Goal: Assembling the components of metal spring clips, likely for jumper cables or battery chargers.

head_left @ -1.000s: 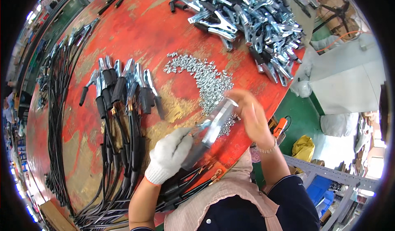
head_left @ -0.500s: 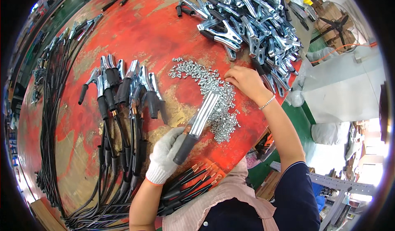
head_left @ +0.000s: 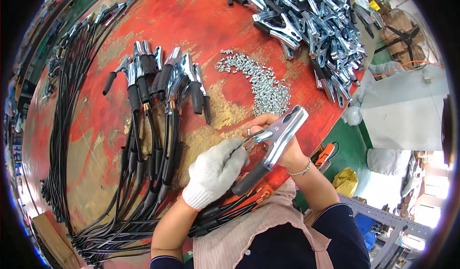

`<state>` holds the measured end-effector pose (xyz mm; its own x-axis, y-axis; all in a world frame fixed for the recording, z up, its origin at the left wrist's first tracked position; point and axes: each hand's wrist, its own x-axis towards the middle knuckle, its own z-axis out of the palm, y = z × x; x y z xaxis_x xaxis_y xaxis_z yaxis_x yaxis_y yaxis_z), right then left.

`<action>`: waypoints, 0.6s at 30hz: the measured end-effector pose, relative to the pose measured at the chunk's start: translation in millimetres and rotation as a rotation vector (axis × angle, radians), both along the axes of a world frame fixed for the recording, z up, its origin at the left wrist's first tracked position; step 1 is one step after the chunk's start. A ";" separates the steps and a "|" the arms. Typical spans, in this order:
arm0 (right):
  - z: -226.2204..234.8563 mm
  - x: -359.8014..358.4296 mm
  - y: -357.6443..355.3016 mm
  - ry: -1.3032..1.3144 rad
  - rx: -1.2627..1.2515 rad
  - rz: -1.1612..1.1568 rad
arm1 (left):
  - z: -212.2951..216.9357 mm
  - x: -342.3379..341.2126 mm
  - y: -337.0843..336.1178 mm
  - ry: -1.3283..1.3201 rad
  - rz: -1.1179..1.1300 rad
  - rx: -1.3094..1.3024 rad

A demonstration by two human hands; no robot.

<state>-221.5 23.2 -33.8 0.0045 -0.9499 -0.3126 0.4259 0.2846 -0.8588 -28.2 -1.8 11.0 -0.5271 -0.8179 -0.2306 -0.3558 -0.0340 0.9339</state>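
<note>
My left hand (head_left: 218,171), in a white knit glove, is closed around a cable end and one handle of a silver metal spring clamp (head_left: 287,132) with a black sleeved handle. A copper-coloured bit shows at the glove's fingertips. Behind the clamp is my bare right hand (head_left: 290,154), partly hidden by it. Its curled fingertips, close to the gloved ones, pinch what looks like a small silver fastener (head_left: 249,131). Just beyond lies a curved heap of small silver fasteners (head_left: 268,89) on the worn red table (head_left: 191,24).
Loose clamps (head_left: 321,34) form a big pile at the far right. Left of my hands lie clamps fitted to black cables (head_left: 155,139), with a longer cable bundle (head_left: 64,139) farther left. More cable ends with orange tips (head_left: 256,197) rest at the near edge. A fan (head_left: 405,36) stands off the table.
My right hand has come back from the fastener heap to the clamp. My left hand has moved right and turned the clamp, so its side now shows. The view has shifted slightly.
</note>
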 end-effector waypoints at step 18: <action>-23.7 -11.9 21.6 -0.108 -0.042 0.019 | -1.1 -0.8 3.1 0.056 -0.016 0.028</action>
